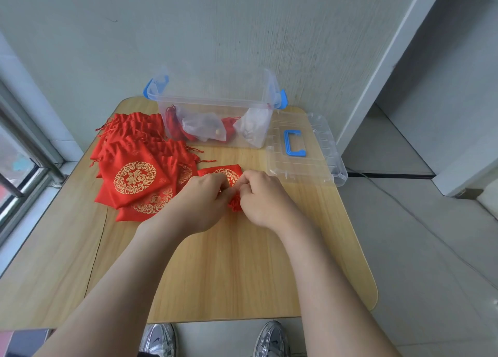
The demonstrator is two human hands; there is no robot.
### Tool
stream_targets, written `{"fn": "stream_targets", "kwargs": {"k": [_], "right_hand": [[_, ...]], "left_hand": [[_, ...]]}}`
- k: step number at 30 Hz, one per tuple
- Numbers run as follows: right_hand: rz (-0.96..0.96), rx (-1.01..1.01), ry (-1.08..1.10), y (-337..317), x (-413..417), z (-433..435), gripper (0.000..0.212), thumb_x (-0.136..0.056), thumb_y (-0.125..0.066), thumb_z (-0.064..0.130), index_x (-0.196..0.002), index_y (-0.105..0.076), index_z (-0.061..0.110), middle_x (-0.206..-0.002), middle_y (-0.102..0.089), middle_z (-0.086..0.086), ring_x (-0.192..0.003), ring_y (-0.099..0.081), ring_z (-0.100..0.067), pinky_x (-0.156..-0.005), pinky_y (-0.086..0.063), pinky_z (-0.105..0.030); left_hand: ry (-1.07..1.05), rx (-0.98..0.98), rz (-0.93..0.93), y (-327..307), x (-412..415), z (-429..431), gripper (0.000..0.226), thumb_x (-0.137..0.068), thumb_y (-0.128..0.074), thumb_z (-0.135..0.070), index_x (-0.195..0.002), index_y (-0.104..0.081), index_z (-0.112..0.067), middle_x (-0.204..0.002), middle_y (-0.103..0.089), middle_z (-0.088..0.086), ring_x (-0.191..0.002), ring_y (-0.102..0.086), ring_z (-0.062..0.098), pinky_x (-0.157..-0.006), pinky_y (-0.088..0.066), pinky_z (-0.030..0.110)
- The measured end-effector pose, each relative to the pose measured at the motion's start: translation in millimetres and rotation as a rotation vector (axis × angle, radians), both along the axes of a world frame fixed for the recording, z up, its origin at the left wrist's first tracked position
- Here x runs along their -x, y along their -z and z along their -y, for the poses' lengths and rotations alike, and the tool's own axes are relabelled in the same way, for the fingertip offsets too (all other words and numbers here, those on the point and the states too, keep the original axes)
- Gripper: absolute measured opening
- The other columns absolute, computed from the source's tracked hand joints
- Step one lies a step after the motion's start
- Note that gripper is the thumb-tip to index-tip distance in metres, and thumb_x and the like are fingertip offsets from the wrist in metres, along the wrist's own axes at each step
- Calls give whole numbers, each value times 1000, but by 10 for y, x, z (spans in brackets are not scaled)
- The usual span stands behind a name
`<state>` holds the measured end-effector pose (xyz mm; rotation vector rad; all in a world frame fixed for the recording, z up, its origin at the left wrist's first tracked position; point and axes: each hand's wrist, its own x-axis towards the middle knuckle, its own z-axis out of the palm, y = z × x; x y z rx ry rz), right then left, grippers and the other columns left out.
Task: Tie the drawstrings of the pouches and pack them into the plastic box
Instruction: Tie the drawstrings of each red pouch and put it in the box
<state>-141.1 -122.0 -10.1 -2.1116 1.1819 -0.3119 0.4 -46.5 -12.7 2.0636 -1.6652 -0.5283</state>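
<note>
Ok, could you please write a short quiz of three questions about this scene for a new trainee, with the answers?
1. True or false: the plastic box is closed with its lid.
2. What do the left hand and the right hand pinch together? A) the lid B) one red pouch C) nothing
3. Fill in: the pile of red pouches lies to the ___ of the hands.

Key
1. False: the lid lies on the table beside the open box.
2. B
3. left
</note>
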Motion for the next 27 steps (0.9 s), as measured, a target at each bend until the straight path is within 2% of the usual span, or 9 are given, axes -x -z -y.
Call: {"fn": "stream_targets", "kwargs": {"k": [2,5,7,12,14,17,19,23,27], "right_hand": [[24,5,12,10,3,14,24,-108,-43,21,-108,-67,23,-106,-66,3,-98,-63,-19,-77,-51,-32],[64,18,50,59,15,53,17,-109,-50,25,-103,-66,26,-97,-63,5,-88,-61,-14,-64,-44,-25],[78,21,66,88,14,65,14,-107,-55,25,-98,-66,27,-87,-60,6,-80,-59,-14,-57,-38,-23],[73,26,69,90,0,43,16,-106,-57,23,-94,-68,25,-90,-60,7,-83,-60,-13,-59,-39,-20],[80,-2,82,72,-3,37,18,-105,-57,27,-92,-69,24,-92,-64,6,-82,-62,-12,-57,-40,-19],[105,-93,89,15,-5,19,15,-97,-63,38,-89,-71,28,-93,-68,5,-78,-64,-8,-56,-41,-21],[114,-112,75,-6,0,10,9,-90,-69,38,-88,-73,30,-93,-69,7,-79,-64,-7,-56,-42,-20],[100,-99,61,-26,18,-11,6,-87,-76,38,-88,-74,32,-92,-67,11,-81,-64,-4,-58,-43,-18],[105,-99,62,-52,19,-27,7,-87,-76,36,-89,-75,30,-94,-68,10,-80,-65,-2,-58,-44,-18]], "left_hand": [[-16,0,-7,22,-28,10,33,-109,-52,-28,-79,-52,-15,-76,-60,1,-71,-54,20,-67,-40,38],[-65,-7,-40,26,-44,30,35,-108,-54,-30,-79,-54,-10,-74,-58,2,-70,-52,22,-65,-37,38],[-87,-27,-44,26,-50,40,37,-108,-55,-31,-75,-53,-12,-72,-56,0,-68,-50,17,-62,-34,34],[-149,-86,-75,19,-56,51,40,-107,-57,-37,-75,-56,-13,-72,-56,0,-65,-48,13,-55,-32,27],[-192,-106,-138,-1,-48,43,45,-107,-57,-39,-78,-58,-5,-72,-57,3,-62,-48,16,-54,-33,29],[-242,-125,-291,-10,-66,34,41,-106,-57,-41,-79,-57,-9,-71,-50,6,-60,-41,20,-58,-36,30],[-258,-150,-377,-3,-98,33,40,-106,-57,-43,-84,-61,-10,-75,-50,8,-64,-43,21,-60,-37,35],[-257,-197,-497,-8,-107,37,52,-107,-55,-41,-84,-65,4,-71,-55,10,-61,-48,23,-58,-39,34],[-331,-173,-657,-41,-104,52,43,-106,-58,-38,-78,-63,-6,-66,-58,11,-62,-53,26,-64,-43,37]]}}
